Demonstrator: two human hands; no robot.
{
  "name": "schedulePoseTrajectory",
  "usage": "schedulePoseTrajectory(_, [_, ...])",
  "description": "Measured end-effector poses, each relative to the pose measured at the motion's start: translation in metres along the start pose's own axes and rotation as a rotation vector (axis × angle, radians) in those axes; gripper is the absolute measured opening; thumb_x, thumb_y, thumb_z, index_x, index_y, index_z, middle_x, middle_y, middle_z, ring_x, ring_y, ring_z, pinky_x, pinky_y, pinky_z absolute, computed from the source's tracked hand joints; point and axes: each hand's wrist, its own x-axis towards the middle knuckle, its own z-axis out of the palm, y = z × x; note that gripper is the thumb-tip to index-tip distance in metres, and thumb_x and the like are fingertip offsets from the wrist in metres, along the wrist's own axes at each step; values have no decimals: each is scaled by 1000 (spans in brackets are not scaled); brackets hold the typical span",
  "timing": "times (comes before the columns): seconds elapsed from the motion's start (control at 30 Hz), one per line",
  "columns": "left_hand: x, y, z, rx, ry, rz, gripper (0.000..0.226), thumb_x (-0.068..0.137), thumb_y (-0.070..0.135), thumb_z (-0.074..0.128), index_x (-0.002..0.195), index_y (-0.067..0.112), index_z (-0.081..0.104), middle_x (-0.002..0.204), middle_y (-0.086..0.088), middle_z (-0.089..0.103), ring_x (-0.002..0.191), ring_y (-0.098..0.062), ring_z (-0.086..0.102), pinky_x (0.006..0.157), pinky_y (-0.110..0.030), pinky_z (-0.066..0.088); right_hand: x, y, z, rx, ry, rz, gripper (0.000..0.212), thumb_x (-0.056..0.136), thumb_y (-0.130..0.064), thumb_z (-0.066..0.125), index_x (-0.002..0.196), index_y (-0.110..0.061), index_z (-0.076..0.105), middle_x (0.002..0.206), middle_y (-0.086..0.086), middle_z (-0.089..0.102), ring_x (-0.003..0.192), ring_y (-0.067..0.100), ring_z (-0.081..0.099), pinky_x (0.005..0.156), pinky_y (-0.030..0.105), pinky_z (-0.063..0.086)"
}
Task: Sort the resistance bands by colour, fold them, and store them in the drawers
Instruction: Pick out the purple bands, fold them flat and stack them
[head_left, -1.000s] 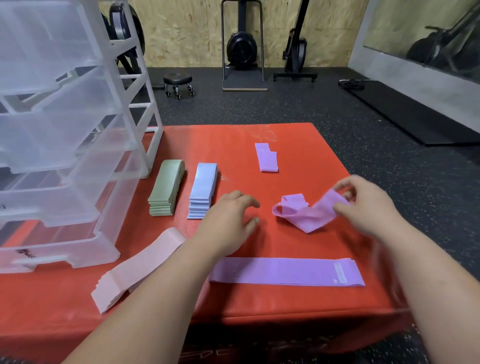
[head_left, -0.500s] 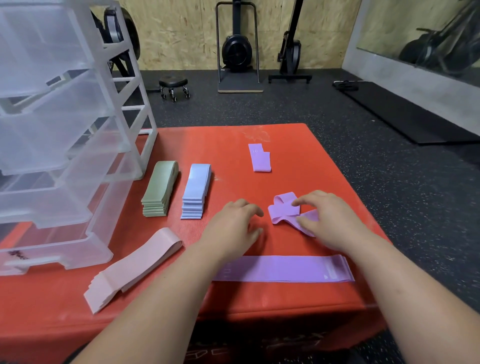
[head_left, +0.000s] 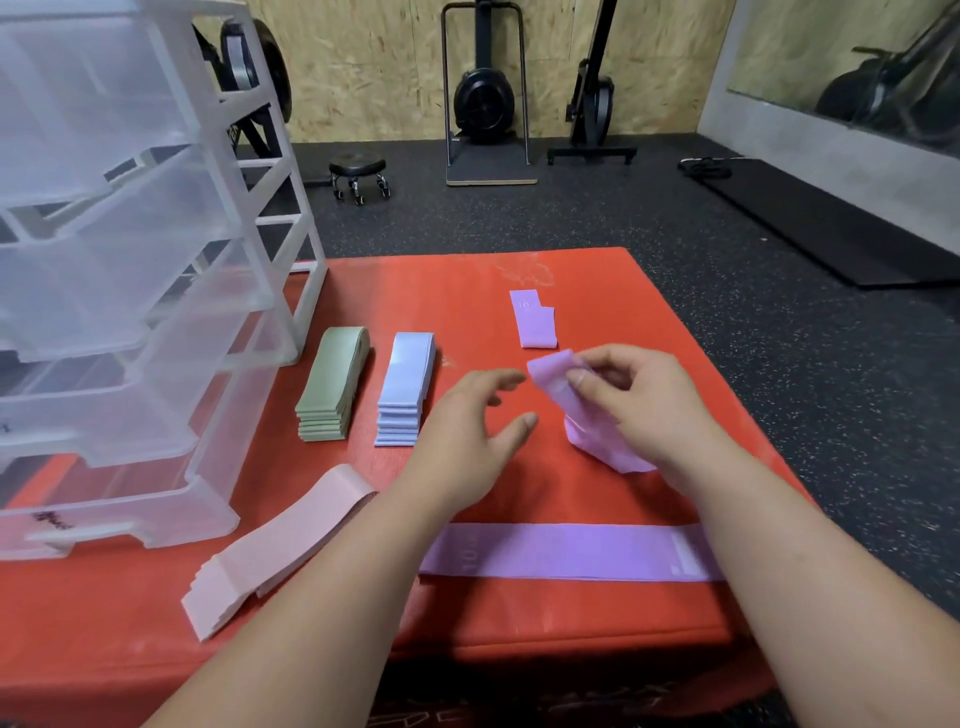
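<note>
My right hand (head_left: 644, 405) pinches a crumpled purple band (head_left: 597, 441) and lifts its upper end off the red mat (head_left: 597, 280). To its left, my left hand (head_left: 467, 431) hovers open and holds nothing. A folded purple band (head_left: 535, 322) lies farther back. A flat purple band (head_left: 561, 552) stretches across the mat near me, partly under my arms. Stacks of green bands (head_left: 335, 384), blue bands (head_left: 405, 387) and pink bands (head_left: 280, 545) lie on the mat's left half. A clear plastic drawer unit (head_left: 130, 270) stands at the left.
The mat's front edge and right edge drop to a dark rubber floor (head_left: 779, 364). A small wheeled stool (head_left: 358, 174) and gym machines (head_left: 485, 104) stand far back by the wooden wall. A black floor mat (head_left: 831, 223) lies at the right.
My right hand has picked the crumpled purple band up from the mat and raised its end. My left hand has opened and lifted slightly. The view has tilted a little.
</note>
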Motion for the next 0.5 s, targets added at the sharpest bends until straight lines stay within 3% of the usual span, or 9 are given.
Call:
schedulePoseTrajectory(0.07, [3,8,-3,-149,25,-45,47,96,33,77,140,33,60,130,20,68,113,-1,64,94,-30,55,-1,-12,-3,153,-21,-5,13,95,-14,75,105,-23,77,96,-8,81,89,-1,71,83,16,51])
schedulePoseTrajectory(0.2, [5,18,-8,-427,55,-79,43,96,22,79,136,26,63,117,10,77,107,-8,72,95,-34,58,-3,-18,-4,231,-33,25,19,94,-18,76,113,-19,76,102,-1,81,98,11,74,99,38,55])
schedulePoseTrajectory(0.3, [5,22,-10,-521,60,-81,30,96,14,78,124,25,71,99,9,79,95,-7,74,86,-25,55,-7,-21,-1,227,-70,45,21,95,-21,76,115,-20,75,103,1,81,101,21,77,100,50,57])
schedulePoseTrajectory(0.37, [5,20,-10,-500,92,-103,18,98,14,76,113,23,76,92,8,79,87,-8,71,82,-30,55,-9,-22,0,197,-86,33,18,95,-18,75,113,-21,76,100,4,81,100,24,77,99,53,58])
schedulePoseTrajectory(0.43, [6,15,-10,-500,131,-151,8,99,17,75,106,17,78,88,2,78,83,-12,69,81,-37,58,-10,-22,0,123,-81,9,19,94,-14,76,111,-23,76,93,6,80,90,20,75,94,52,56])
schedulePoseTrajectory(0.5, [7,11,-11,-509,160,-186,7,100,18,73,103,13,78,83,0,75,77,-11,64,75,-33,54,-10,-23,-1,92,-88,-16,24,92,-9,78,111,-24,75,90,9,79,79,18,69,91,51,57])
